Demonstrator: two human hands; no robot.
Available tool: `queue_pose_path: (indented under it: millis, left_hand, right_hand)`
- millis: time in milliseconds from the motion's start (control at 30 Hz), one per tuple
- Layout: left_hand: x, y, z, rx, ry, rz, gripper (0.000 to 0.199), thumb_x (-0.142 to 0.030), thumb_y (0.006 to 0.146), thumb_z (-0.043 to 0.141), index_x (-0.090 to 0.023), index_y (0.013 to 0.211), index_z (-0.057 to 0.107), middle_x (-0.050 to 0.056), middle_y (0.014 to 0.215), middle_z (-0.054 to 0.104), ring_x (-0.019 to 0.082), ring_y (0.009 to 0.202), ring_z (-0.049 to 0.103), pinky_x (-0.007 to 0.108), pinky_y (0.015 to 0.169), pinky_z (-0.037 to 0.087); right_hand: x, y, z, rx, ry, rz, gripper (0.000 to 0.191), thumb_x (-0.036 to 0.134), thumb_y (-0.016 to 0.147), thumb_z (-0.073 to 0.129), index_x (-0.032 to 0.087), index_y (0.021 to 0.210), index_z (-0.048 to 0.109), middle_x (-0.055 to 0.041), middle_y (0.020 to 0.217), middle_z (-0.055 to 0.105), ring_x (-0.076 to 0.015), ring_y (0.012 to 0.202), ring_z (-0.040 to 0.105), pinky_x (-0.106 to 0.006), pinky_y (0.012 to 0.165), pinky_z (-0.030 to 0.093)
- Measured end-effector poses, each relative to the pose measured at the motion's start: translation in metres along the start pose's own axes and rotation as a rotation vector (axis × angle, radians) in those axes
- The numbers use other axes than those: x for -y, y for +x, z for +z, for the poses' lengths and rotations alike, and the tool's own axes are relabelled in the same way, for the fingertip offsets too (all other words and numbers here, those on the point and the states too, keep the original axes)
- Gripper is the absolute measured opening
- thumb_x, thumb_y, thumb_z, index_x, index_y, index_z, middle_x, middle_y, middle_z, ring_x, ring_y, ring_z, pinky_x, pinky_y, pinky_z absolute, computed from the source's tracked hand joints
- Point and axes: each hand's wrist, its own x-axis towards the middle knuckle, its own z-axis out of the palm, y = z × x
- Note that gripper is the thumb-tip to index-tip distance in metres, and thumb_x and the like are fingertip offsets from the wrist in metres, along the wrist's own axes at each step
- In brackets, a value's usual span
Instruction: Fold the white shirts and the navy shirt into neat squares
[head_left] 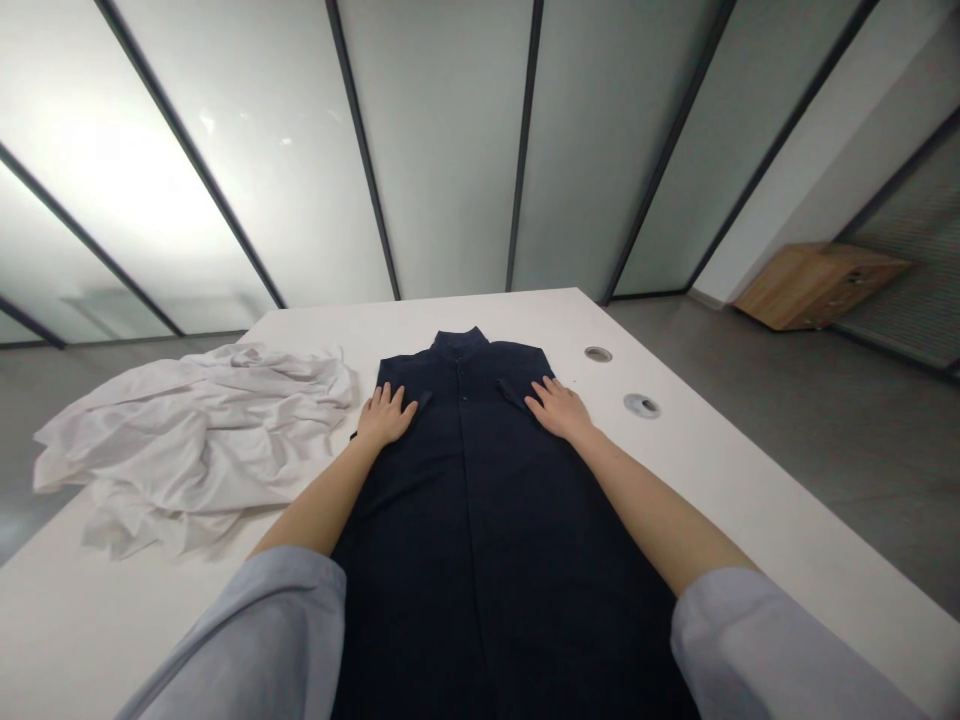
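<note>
A dark navy garment (469, 500) with a stand-up collar and a buttoned front lies face up along the white table, its collar at the far end. My left hand (385, 415) rests with fingers spread on its left edge, below the shoulder. On the opposite edge, at about the same height, my right hand (559, 407) lies flat with its fingers apart. Folded-in cloth ends, perhaps the sleeves, show beside both hands. Neither hand grips anything. The garment's lower end runs out of view at the bottom.
A crumpled white cloth (217, 430) is heaped at the left, partly over the edge of the white table (720, 480). Two round cable holes, a far one (598, 354) and a nearer one (642, 405), sit at the right. A wooden cabinet (814, 283) stands on the floor beyond.
</note>
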Motion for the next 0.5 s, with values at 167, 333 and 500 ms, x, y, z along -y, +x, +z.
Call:
queue_pose_path:
  millis: [167,333,500]
  left_hand:
    - [-0.01,-0.009,-0.007,0.047,0.064,-0.065,0.075,-0.06,0.088,0.026,-0.014,0.147,0.031,0.019,0.154,0.024,0.038,0.141,0.021,0.053,0.111,0.019]
    - [-0.028,-0.015,-0.007,-0.03,0.078,0.024,0.074,-0.058,0.088,0.026,-0.013,0.146,0.033,0.018,0.153,0.028,0.037,0.141,0.021,0.051,0.112,0.019]
    - [-0.047,-0.022,0.002,0.034,0.08,-0.07,0.084,-0.066,0.085,0.025,-0.009,0.146,0.033,0.023,0.152,0.025,0.044,0.139,0.021,0.059,0.109,0.019]
  right_hand:
    - [0.013,0.0,-0.01,0.048,-0.038,0.061,0.065,0.049,0.095,0.026,0.011,0.147,0.033,-0.0171,0.153,0.026,-0.0308,0.141,0.022,-0.047,0.112,0.016]
    - [0.033,-0.003,-0.013,0.032,-0.018,0.039,0.064,0.049,0.095,0.027,0.013,0.147,0.032,-0.017,0.153,0.027,-0.0339,0.14,0.021,-0.05,0.111,0.014]
    - [0.051,-0.009,0.0,0.057,0.024,0.106,0.074,0.062,0.092,0.019,0.016,0.149,0.028,-0.018,0.155,0.022,-0.0403,0.14,0.016,-0.06,0.109,0.01]
